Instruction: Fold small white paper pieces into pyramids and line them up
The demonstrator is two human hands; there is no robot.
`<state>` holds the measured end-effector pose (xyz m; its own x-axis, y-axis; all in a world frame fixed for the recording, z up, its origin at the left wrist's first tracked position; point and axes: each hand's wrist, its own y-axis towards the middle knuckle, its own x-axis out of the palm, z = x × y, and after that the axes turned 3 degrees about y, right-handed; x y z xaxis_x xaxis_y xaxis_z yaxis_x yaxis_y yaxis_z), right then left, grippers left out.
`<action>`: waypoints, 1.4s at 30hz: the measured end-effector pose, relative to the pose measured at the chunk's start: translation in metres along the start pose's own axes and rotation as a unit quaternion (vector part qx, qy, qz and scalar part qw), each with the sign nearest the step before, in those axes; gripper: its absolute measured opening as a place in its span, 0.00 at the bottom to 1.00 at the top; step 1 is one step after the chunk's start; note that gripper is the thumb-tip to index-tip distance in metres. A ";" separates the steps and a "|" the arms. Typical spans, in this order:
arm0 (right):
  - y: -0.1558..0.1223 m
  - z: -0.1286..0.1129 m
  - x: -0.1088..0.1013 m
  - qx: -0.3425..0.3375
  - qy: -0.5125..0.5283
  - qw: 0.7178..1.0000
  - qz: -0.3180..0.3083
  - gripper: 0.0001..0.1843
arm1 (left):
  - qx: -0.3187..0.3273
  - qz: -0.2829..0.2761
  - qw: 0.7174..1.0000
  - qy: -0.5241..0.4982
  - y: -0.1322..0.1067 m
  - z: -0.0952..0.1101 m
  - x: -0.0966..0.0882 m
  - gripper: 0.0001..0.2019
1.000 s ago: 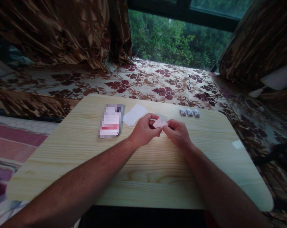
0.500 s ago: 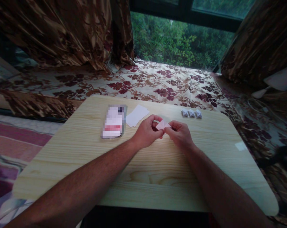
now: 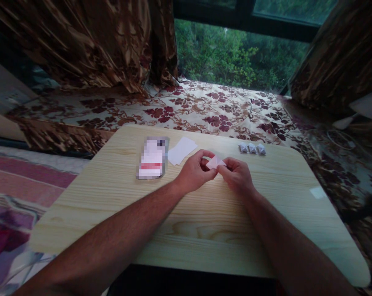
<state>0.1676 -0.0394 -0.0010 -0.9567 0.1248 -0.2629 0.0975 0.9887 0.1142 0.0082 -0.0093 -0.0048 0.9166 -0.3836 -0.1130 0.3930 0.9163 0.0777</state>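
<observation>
Head view: left hand and right hand both pinched the folded paper between thumb and fingers, over the table's far half. Sheets lay left of it, just beside the pixelated phone; three folded pieces sat in a row, far right.

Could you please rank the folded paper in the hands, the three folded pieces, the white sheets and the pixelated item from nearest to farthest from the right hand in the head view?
1. Folded paper: held, touching the right hand.
2. Three folded pieces: beyond it, slightly right.
3. White sheets: beyond the left hand.
4. Pixelated item: left of the sheets.
</observation>
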 end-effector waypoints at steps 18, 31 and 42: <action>-0.002 -0.004 0.002 0.008 0.031 0.999 -0.012 0.04 | 0.019 -0.010 1.000 -0.002 -0.001 -0.005 0.002 0.21; 0.000 -0.004 0.001 -0.006 0.023 1.000 0.002 0.04 | 0.023 -0.021 0.999 -0.022 -0.003 -0.006 0.005 0.20; 0.000 -0.007 0.002 0.021 0.060 0.998 0.001 0.08 | 0.017 0.015 0.999 -0.034 0.000 -0.006 0.002 0.20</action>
<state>0.1643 -0.0397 0.0049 -0.9821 0.1184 -0.1463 0.1084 0.9913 0.0744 0.0097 -0.0098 -0.0111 0.9303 -0.3644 -0.0428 0.3669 0.9233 0.1140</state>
